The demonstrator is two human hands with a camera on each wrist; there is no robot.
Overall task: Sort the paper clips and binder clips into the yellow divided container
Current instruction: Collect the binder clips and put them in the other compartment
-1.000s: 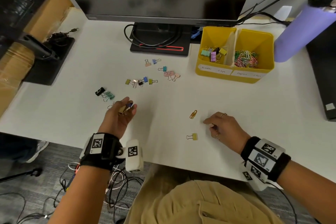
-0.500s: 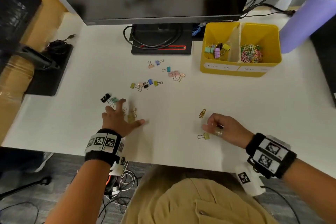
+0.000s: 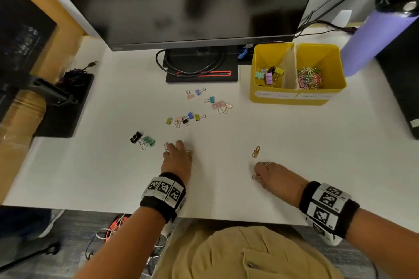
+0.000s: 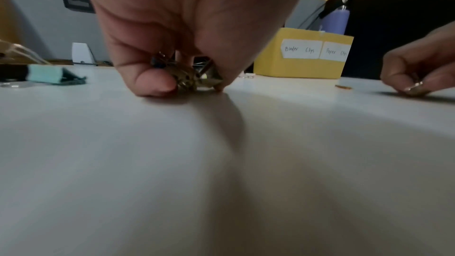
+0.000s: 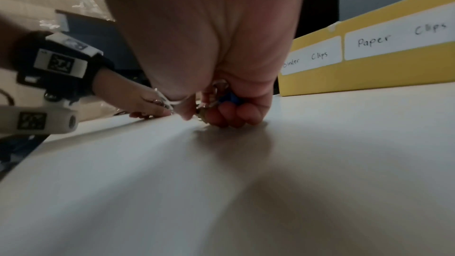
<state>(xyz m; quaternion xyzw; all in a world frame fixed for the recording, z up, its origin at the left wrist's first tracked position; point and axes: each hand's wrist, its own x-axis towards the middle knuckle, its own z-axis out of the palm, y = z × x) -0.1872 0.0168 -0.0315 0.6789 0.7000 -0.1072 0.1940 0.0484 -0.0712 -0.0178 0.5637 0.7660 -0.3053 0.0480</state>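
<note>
My left hand (image 3: 179, 148) is palm down on the white desk, fingers curled round a few small binder clips (image 4: 187, 77), one gold and one dark blue. My right hand (image 3: 258, 175) is knuckles up near the front edge and pinches a binder clip whose wire handle (image 3: 255, 176) sticks out; it also holds a blue clip (image 5: 231, 98). A gold paper clip (image 3: 256, 151) lies just beyond the right hand. The yellow divided container (image 3: 294, 99) stands at the back right, with binder clips (image 3: 269, 75) in its left half and paper clips (image 3: 309, 77) in its right.
Loose binder clips lie mid-desk in two clusters (image 3: 187, 118) (image 3: 218, 104), and a black and a green one (image 3: 142, 139) sit left of my left hand. A monitor stand (image 3: 201, 68) is at the back, and a purple bottle (image 3: 374, 43) beside the container.
My left hand turned palm down and lowered its clips onto the desk. My right hand slid to the yellow-green binder clip near the front edge and closed on it.
</note>
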